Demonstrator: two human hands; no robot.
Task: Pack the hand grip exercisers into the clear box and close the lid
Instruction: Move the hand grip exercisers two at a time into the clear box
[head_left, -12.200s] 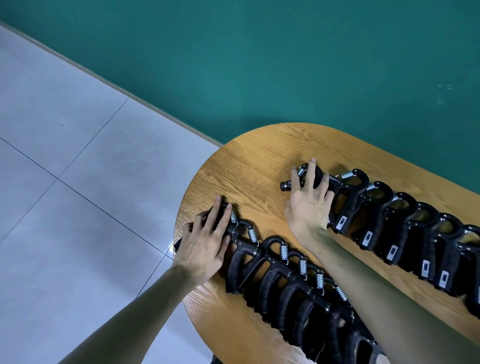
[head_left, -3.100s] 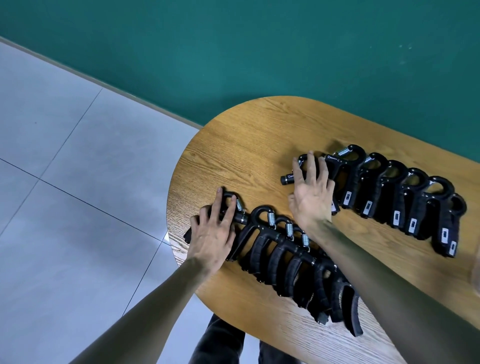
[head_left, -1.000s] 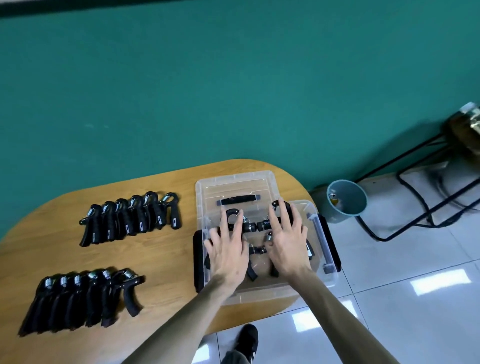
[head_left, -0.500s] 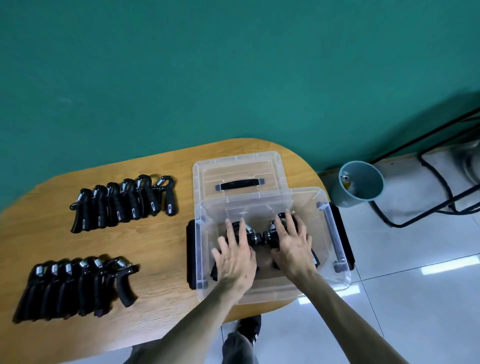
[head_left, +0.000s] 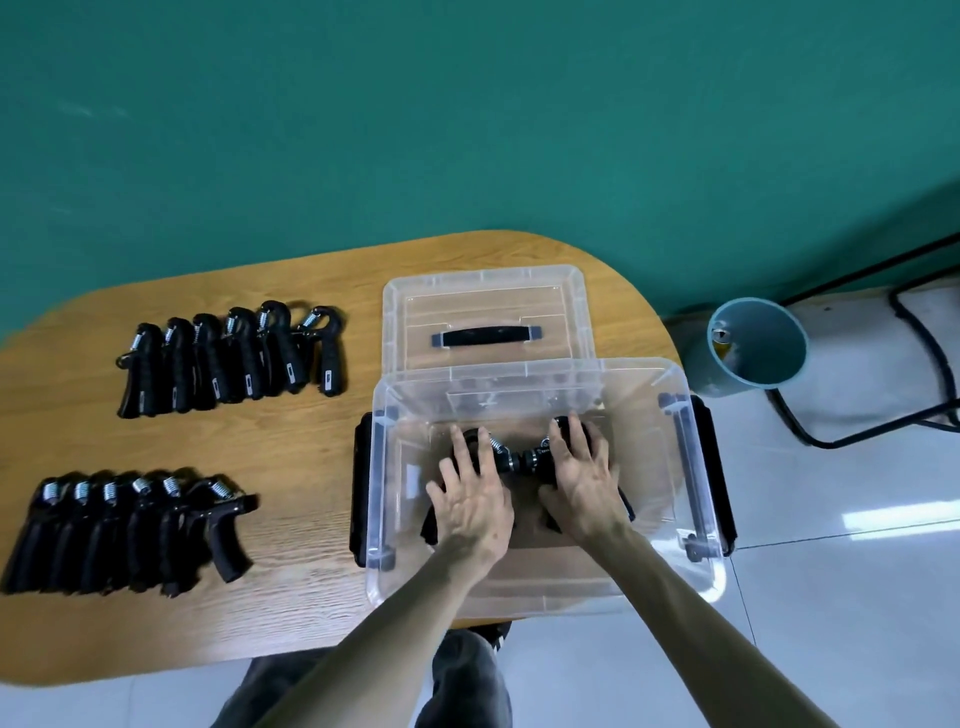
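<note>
clear plastic walls of the box (head_left: 696, 467) frame both my hands, which reach down inside it from the near side. my left hand (head_left: 475, 501) lies flat, fingers straight and slightly spread, pressing on a black hand grip exerciser (head_left: 434, 525) on the box floor; my right hand (head_left: 584, 486) does the same, fingers extended, over a second exerciser (head_left: 540, 460) just beside the first, the two meeting near their silver springs in the middle of the box. neither hand curls around anything that i can see. the box sits at the end of the oval wooden table (head_left: 301, 431), its black side latches folded down along both short walls. the clear lid (head_left: 485, 317) with its black handle lies flat on the table just beyond the box, touching or slightly overlapped by its far rim. well to the left of the box, a far row of exercisers (head_left: 231, 358) stands packed side by side, and a near row (head_left: 124, 530) lies left of the box too, closer to me. right of the box, off the table, a teal bin (head_left: 748, 348) stands on the white tiled floor by a black metal frame (head_left: 924, 332), under the green wall (head_left: 467, 119).
</note>
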